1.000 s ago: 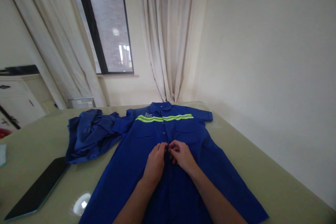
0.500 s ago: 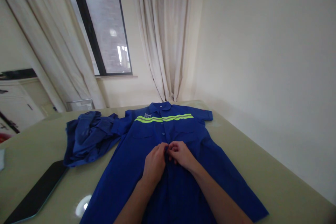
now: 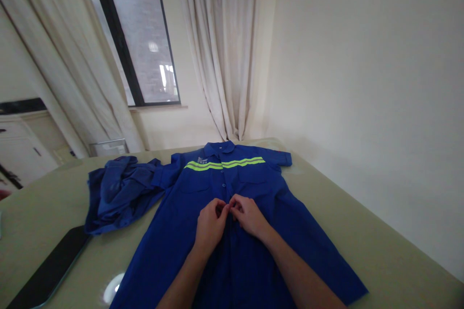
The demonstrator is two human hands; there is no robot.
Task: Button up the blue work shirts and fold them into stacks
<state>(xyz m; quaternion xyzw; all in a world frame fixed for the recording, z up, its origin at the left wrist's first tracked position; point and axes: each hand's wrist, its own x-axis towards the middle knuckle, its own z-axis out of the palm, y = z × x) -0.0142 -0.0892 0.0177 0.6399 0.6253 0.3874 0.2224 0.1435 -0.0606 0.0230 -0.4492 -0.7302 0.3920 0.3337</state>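
Observation:
A blue work shirt [image 3: 253, 178] with a yellow-green reflective stripe across the chest lies spread front side up, collar at the far end. My left hand [image 3: 213, 224] and my right hand [image 3: 248, 213] meet at its front placket, below the chest pockets. Both have thumb and fingers pinched together on the placket's fabric, fingertips nearly touching. Whatever small part lies between the fingertips is hidden. One button shows just above the hands.
The shirt lies on a pale green table [image 3: 326, 203]. Left of it are a crumpled blue garment [image 3: 123, 193] and a dark flat board [image 3: 50, 265]. A white wall [image 3: 362, 82] borders the right side; curtains [image 3: 224, 48] and a window stand behind.
My left hand has turned slightly, its thumb now showing against the curled fingers at the placket. My right hand stays pinched in nearly the same place. The view has shifted slightly.

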